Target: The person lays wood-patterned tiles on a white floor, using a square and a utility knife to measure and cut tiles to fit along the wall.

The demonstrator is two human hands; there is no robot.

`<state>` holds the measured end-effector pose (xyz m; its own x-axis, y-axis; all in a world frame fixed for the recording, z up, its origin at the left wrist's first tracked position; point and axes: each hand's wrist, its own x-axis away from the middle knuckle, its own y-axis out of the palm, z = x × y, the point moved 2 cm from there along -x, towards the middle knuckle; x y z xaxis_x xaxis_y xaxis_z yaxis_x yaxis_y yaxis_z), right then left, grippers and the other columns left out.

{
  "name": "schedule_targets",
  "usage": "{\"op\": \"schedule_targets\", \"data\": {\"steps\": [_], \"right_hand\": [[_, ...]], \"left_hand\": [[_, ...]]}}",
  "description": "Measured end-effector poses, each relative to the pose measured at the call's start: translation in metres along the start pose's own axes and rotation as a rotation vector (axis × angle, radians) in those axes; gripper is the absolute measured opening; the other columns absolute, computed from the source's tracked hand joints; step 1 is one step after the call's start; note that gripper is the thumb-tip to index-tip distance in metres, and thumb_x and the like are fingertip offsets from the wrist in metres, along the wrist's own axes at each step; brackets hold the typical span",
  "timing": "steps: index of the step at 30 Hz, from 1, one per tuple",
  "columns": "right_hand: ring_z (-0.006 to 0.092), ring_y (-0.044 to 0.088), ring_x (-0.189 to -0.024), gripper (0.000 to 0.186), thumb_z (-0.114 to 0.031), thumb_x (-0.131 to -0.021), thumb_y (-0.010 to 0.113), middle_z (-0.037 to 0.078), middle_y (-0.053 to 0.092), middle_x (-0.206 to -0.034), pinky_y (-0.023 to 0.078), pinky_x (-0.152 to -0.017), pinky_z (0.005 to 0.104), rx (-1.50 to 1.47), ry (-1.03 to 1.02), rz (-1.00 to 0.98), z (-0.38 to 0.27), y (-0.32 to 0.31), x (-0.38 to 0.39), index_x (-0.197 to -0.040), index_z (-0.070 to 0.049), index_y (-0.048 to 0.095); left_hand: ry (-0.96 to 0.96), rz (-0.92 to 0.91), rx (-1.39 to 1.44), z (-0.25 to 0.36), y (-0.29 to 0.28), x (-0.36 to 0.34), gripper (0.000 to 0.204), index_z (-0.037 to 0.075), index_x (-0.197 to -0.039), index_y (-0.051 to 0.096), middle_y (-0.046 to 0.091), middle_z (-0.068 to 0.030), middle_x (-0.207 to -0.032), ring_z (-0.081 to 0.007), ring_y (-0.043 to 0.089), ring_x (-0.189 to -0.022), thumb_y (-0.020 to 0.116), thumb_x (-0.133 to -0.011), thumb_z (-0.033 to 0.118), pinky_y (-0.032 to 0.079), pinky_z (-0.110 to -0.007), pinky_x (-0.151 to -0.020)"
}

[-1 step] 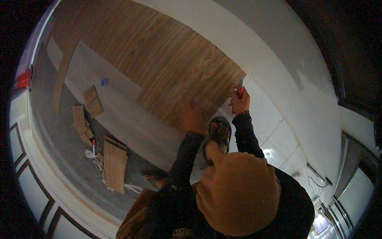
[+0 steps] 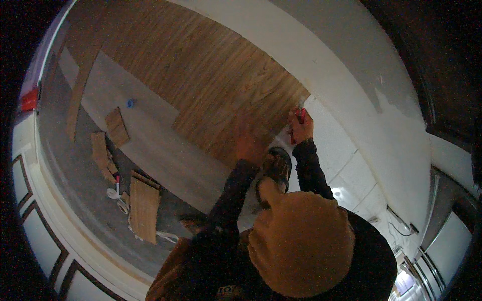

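My right hand is closed round a red-handled tool with a greyish tip, whose exact kind is hard to make out. The tip meets the near right corner of the wood-look flooring, beside the white tiles. My left hand rests over the near edge of that flooring, slightly blurred, fingers stretched out and holding nothing visible. Between both hands is my sandalled foot, with my tan-covered knee behind it.
A pale underlay strip borders the planks. Left lie a blue tape roll, cut plank pieces, a stack of boards, a red-and-white tool and a long thin strip. A white wall curves along the right.
My left hand has shifted slightly and appears less blurred. My right hand has turned a little with the red-handled tool, so more of its red handle shows.
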<state>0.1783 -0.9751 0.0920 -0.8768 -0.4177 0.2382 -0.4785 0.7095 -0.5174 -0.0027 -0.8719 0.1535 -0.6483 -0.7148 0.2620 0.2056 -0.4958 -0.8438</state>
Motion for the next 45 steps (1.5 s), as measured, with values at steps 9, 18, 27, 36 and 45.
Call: {"op": "schedule_targets", "data": {"steps": [9, 18, 27, 36, 45], "right_hand": [[0.0136, 0.058, -0.068, 0.022, -0.022, -0.09, 0.068, 0.004, 0.063, -0.074, 0.049, -0.066, 0.0315, 0.046, 0.068, -0.078, -0.015, 0.001, -0.007, -0.096, -0.001, 0.064], [0.0172, 0.061, -0.051, 0.018, -0.012, -0.085, 0.074, 0.004, 0.06, -0.069, 0.044, -0.042, 0.0324, 0.192, -0.017, -0.114, 0.018, -0.003, -0.021, -0.086, -0.004, 0.058], [0.0189, 0.065, -0.063, 0.024, -0.02, -0.082, 0.076, 0.005, 0.062, -0.071, 0.051, -0.058, 0.0362, 0.158, 0.012, -0.205, -0.019, -0.008, -0.019, -0.084, -0.005, 0.059], [0.0204, 0.065, -0.07, 0.022, -0.019, -0.082, 0.075, 0.008, 0.065, -0.08, 0.053, -0.064, 0.0358, 0.215, 0.039, -0.164, -0.005, -0.02, -0.027, -0.093, -0.005, 0.062], [0.0169, 0.061, -0.056, 0.017, -0.008, -0.083, 0.075, 0.003, 0.06, -0.069, 0.048, -0.05, 0.0325, 0.071, 0.049, -0.22, -0.016, 0.005, -0.014, -0.086, -0.006, 0.058]], "left_hand": [[0.629, 0.079, -0.195, 0.003, 0.018, -0.105, 0.071, 0.008, -0.151, 0.035, 0.019, -0.0162, -0.163, -0.0376, 0.017, -0.15, 0.057, -0.093, 0.043, 0.015, -0.056, -0.12], [-0.165, 0.118, -0.11, -0.076, -0.052, -0.006, 0.077, 0.005, -0.154, 0.029, 0.012, -0.0189, -0.164, -0.0448, 0.007, -0.15, 0.045, -0.098, 0.055, 0.009, -0.057, -0.12], [0.078, 0.283, -0.308, -0.013, 0.016, -0.098, 0.076, 0.0, -0.151, 0.032, 0.019, -0.0199, -0.162, -0.0395, 0.015, -0.15, 0.043, -0.099, 0.054, 0.012, -0.058, -0.12], [-0.03, 0.084, 0.111, -0.044, -0.021, -0.069, 0.072, 0.013, -0.153, 0.035, 0.024, -0.0208, -0.161, -0.0392, 0.023, -0.148, 0.052, -0.096, 0.054, 0.014, -0.058, -0.12], [-0.602, 0.49, -0.317, -0.221, -0.041, 0.114, 0.062, 0.013, -0.153, 0.037, 0.016, -0.0213, -0.163, -0.0452, 0.008, -0.151, 0.053, -0.099, 0.039, 0.012, -0.058, -0.119]]}}
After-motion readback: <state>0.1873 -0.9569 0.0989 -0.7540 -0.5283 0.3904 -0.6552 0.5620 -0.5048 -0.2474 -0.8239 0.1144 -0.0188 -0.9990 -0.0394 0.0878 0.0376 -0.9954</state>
